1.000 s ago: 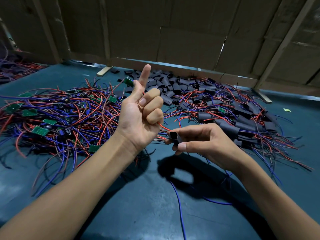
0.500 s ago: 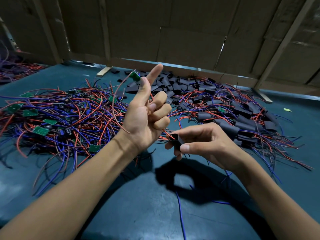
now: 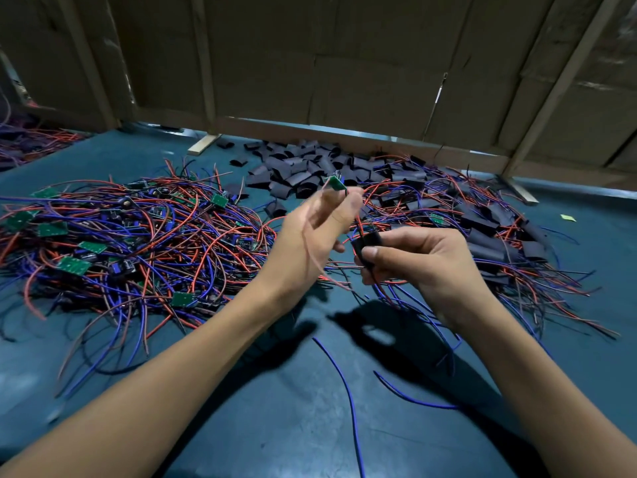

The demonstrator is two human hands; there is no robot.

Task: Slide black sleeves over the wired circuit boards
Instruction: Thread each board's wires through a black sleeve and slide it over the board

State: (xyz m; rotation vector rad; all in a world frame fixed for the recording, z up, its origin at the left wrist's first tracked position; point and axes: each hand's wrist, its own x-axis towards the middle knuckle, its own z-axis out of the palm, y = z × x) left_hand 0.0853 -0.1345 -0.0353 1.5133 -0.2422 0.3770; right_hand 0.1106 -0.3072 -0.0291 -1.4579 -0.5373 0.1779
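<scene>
My left hand (image 3: 319, 232) is raised over the table's middle and pinches a small green circuit board (image 3: 336, 182) by its wires just below the board. The board's red and dark wires run down into a black sleeve (image 3: 367, 248), which my right hand (image 3: 418, 262) pinches between thumb and fingers just right of my left hand. Wire ends stick out below the sleeve. A heap of unsleeved green boards with red and blue wires (image 3: 120, 243) covers the left of the teal table (image 3: 275, 408).
Loose black sleeves (image 3: 303, 170) are piled at the back centre. Sleeved boards with trailing wires (image 3: 489, 232) lie on the right. Cardboard panels on wooden frames (image 3: 344, 70) wall off the far edge. Stray blue wires (image 3: 348, 391) lie near me.
My left hand swung right and closed its fingers, bringing the board above the sleeve. The wires now run through the sleeve held by my right hand, which rose slightly.
</scene>
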